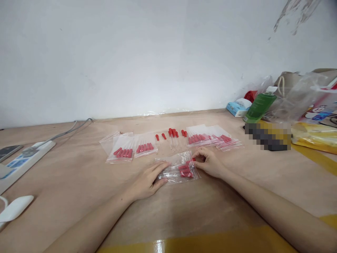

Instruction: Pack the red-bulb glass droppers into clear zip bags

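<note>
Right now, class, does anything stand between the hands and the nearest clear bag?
Nothing visible does: the left hand rests on the clear bag and the right hand is at its right edge. Loose red-topped droppers lie beyond it.

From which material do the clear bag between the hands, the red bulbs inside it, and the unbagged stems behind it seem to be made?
Clear bag: thin, glossy plastic film, judging by its transparency, wrinkles and bright glints. Red bulbs: probably rubber or soft plastic, smooth and evenly coloured. Unbagged stems: clear and slender, glass or plastic; too small to settle.
</note>
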Motion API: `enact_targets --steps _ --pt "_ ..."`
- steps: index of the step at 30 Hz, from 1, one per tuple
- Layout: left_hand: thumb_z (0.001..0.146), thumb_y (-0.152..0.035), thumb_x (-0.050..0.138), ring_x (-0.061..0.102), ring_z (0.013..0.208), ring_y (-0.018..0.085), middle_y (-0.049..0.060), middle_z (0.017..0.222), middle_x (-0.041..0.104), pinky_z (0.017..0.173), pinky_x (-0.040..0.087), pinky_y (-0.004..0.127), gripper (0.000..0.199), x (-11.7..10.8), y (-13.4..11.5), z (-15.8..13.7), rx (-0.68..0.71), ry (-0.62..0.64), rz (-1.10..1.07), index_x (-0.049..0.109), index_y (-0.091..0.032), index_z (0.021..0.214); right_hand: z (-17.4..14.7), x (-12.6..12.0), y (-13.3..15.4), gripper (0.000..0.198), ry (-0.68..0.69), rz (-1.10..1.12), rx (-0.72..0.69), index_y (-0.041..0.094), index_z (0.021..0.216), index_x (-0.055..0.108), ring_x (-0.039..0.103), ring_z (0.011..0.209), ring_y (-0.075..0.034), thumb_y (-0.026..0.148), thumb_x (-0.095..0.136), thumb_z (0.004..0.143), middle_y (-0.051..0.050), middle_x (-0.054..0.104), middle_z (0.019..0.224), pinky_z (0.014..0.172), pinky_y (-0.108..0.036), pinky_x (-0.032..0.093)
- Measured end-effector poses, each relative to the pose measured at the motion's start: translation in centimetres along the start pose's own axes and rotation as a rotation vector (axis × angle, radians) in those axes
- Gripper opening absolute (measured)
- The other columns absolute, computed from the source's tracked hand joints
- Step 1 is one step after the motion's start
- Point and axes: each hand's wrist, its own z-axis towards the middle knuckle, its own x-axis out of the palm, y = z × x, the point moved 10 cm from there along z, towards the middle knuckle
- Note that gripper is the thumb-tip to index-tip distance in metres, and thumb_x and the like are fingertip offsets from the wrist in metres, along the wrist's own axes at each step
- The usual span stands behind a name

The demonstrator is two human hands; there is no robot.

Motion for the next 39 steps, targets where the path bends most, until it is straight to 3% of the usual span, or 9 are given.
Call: enact_targets --steps 6,10,12,17,21,26,28,33,39 --pt "0.091 -0.032 0.041 0.041 0.121 0.022 0.005 0.133 0.043 0.099 0.037 0.039 0.046 -0.3 -0.4 0.1 0.016 -0.012 -0.018 0.030 -0.027 0.135 0.4 1.5 -1.1 0.016 0.017 -0.001 0.119 0.021 0.071 0.069 0.059 0.072 -0.017 0.034 0.060 0.073 -0.004 0.065 0.075 0.068 -0.032 0.047" --pt "0.091 -0.033 0.040 0.041 0.121 0.021 0.004 0.134 0.043 0.100 0.037 0.037 0.046 -0.2 -0.3 0.1 0.017 -0.008 -0.009 0.029 -0.027 0.135 0.4 1.7 0.1 0.019 0.067 0.000 -0.033 0.023 0.079 0.070 0.059 0.085 -0.019 0.027 0.052 0.076 -0.005 0.067 0.088 0.080 -0.038 0.046" --pt "0.091 -0.033 0.040 0.041 0.121 0.021 0.004 0.134 0.043 0.099 0.037 0.037 0.046 -0.2 -0.3 0.1 0.015 -0.003 -0.003 0.029 -0.026 0.135 0.3 1.8 0.4 0.020 0.094 0.079 -0.045 0.023 0.079 0.070 0.059 0.088 -0.020 0.027 0.051 0.075 -0.005 0.067 0.090 0.082 -0.039 0.046" --pt "0.091 -0.033 0.041 0.041 0.121 0.021 0.005 0.134 0.042 0.099 0.037 0.038 0.047 -0.2 -0.2 0.1 0.008 -0.001 0.003 0.029 -0.026 0.135 -0.2 2.9 -1.6 0.018 0.117 0.264 0.218 0.020 0.068 0.065 0.060 0.065 -0.017 0.036 0.056 0.071 -0.001 0.067 0.070 0.062 -0.031 0.049" --pt "0.091 -0.032 0.042 0.041 0.121 0.021 0.005 0.134 0.042 0.100 0.036 0.037 0.047 -0.2 -0.2 0.1 0.016 -0.014 -0.008 0.029 -0.025 0.135 -0.4 2.3 -2.2 0.016 0.006 0.120 0.233 0.019 0.065 0.061 0.055 0.057 -0.014 0.035 0.060 0.069 0.000 0.063 0.062 0.053 -0.026 0.043" --pt "0.091 -0.031 0.041 0.040 0.122 0.019 0.005 0.131 0.045 0.101 0.036 0.037 0.039 0.0 -0.3 0.3 0.037 0.002 -0.040 0.038 -0.024 0.129 0.0 2.7 -0.2 0.017 0.219 -0.005 0.116 0.019 0.065 0.062 0.052 0.056 -0.011 0.029 0.052 0.075 0.001 0.063 0.063 0.051 -0.022 0.039" --pt "0.090 -0.030 0.042 0.039 0.123 0.019 0.005 0.131 0.045 0.102 0.035 0.037 0.036 0.0 -0.4 0.3 0.047 0.005 -0.048 0.043 -0.023 0.125 0.6 1.6 0.1 0.016 0.236 -0.103 0.128 0.018 0.066 0.062 0.052 0.056 -0.011 0.027 0.052 0.074 0.000 0.063 0.062 0.051 -0.022 0.038" --pt "0.089 -0.029 0.044 0.040 0.122 0.019 0.005 0.131 0.045 0.102 0.035 0.038 0.035 -0.2 -0.3 0.6 0.071 0.019 -0.050 0.046 -0.023 0.123 4.2 -1.5 0.1 0.014 0.124 -0.378 0.161 0.016 0.069 0.064 0.057 0.063 -0.013 0.022 0.051 0.073 -0.003 0.065 0.068 0.057 -0.022 0.038" --pt "0.088 -0.029 0.046 0.042 0.120 0.019 0.006 0.130 0.046 0.101 0.036 0.037 0.036 -0.4 -0.4 0.9 0.120 0.024 -0.070 0.045 -0.022 0.124 9.1 0.3 -1.9 0.016 0.122 -0.601 0.392 0.012 0.079 0.066 0.061 0.084 -0.021 0.018 0.053 0.073 -0.014 0.067 0.086 0.067 -0.024 0.042"
